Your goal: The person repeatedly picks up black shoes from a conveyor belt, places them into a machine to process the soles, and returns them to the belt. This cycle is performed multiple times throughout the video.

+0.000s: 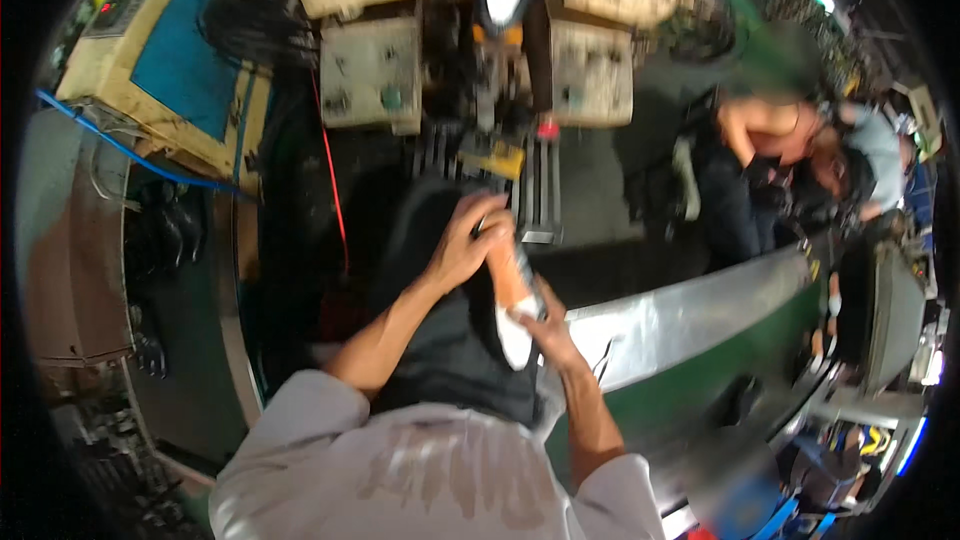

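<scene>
Held a shoe-shaped piece [510, 285], orange-tan along the middle and white at the near end, in both hands, above dark clothing [430, 330]. Curled the left hand [466, 245] over the far end, with bent fingers drawn in close upon it. Gripped the right side, close to the white end, with the right hand [551, 328], laying the thumb over the upper face and tucking the other fingers partly behind the piece. Could not tell exactly where those hidden fingertips rested. Pointed the white end toward the pale shirt [450, 470], past the right thumb. Had a green tabletop [645, 425] with a wide metal edge [685, 330] to the right, and cream machine panels [370, 70] ahead, well apart from the fingers.
</scene>
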{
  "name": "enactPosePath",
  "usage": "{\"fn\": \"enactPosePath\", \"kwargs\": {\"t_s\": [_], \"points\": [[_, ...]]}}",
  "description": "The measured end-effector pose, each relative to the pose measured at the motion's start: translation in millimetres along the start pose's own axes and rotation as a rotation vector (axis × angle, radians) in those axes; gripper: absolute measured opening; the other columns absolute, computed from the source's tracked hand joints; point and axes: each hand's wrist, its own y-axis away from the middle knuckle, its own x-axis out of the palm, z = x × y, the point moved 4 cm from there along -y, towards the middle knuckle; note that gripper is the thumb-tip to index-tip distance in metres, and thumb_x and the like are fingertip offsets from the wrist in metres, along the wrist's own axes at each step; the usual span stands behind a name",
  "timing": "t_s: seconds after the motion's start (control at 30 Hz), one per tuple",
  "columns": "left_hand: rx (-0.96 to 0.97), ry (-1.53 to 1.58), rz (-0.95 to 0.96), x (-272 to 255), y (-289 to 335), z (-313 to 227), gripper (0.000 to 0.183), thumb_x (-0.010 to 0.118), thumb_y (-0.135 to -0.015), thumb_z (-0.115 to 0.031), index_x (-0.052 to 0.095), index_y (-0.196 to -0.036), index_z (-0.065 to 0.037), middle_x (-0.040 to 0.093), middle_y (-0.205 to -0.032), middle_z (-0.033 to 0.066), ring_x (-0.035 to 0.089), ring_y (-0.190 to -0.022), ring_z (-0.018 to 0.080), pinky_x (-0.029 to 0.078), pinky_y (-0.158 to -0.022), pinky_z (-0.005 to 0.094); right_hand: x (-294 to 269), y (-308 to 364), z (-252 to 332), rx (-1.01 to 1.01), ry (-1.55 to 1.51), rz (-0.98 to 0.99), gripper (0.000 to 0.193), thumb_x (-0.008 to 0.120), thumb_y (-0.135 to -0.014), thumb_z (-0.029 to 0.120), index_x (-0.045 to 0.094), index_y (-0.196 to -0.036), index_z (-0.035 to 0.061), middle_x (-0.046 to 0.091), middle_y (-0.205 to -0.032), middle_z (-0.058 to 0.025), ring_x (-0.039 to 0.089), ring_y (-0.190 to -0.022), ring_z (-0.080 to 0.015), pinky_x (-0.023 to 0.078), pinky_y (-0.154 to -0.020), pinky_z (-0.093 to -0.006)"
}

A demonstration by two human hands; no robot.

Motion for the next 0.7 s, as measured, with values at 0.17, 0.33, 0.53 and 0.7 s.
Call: {"fn": "enactPosePath", "kwargs": {"t_s": [0.17, 0.33, 0.53, 0.7], "points": [[-0.216, 0.036, -0.081, -26.4, -0.1, 34.4, 0.034, 0.060, -0.106, -0.021, 0.072, -0.127, 0.003, 0.078, -0.120, 0.0189, 0.075, -0.113, 0.0292, 0.055, -0.101, 0.0380, 17.1, -3.7, 41.3, -0.001, 0.298, -0.035, 0.095, 0.088, -0.086, 0.036, 0.042, -0.160, -0.0008, 0.046, -0.160, -0.0265, 0.046, -0.147, -0.0329, 0.040, -0.119, -0.0413], [-0.201, -0.002, -0.116, -22.6, -15.7, 36.1, 0.031, 0.060, -0.106, -0.022, 0.075, -0.119, 0.002, 0.078, -0.111, 0.0222, 0.076, -0.105, 0.0353, 0.057, -0.093, 0.0410, 61.1, 35.5, 91.8, -0.370, 1.176, -0.012, 0.090, 0.086, -0.082, 0.042, 0.046, -0.162, 0.0292, 0.017, -0.167, -0.0387, 0.042, -0.134, -0.0568, 0.041, -0.114, -0.0616], [-0.034, -0.101, -0.193, -4.4, -6.7, 8.8, 0.021, 0.061, -0.103, -0.010, 0.074, -0.114, 0.002, 0.076, -0.111, 0.0209, 0.073, -0.105, 0.0386, 0.057, -0.092, 0.0432, 65.7, 45.0, 60.8, -0.479, 1.235, -0.149, 0.089, 0.082, -0.085, 0.043, 0.039, -0.163, 0.0433, 0.011, -0.169, -0.0376, 0.053, -0.114, -0.0539, 0.057, -0.095, -0.0568], [-0.010, -0.155, -0.257, -5.4, 0.6, 6.5, 0.022, 0.060, -0.102, -0.008, 0.074, -0.115, 0.002, 0.076, -0.114, 0.0211, 0.073, -0.108, 0.0383, 0.057, -0.096, 0.0428, 65.4, 46.3, 58.4, -0.384, 1.198, -0.072, 0.089, 0.081, -0.086, 0.043, 0.038, -0.164, 0.0435, 0.010, -0.170, -0.0367, 0.054, -0.113, -0.0540, 0.061, -0.088, -0.0548]]}}
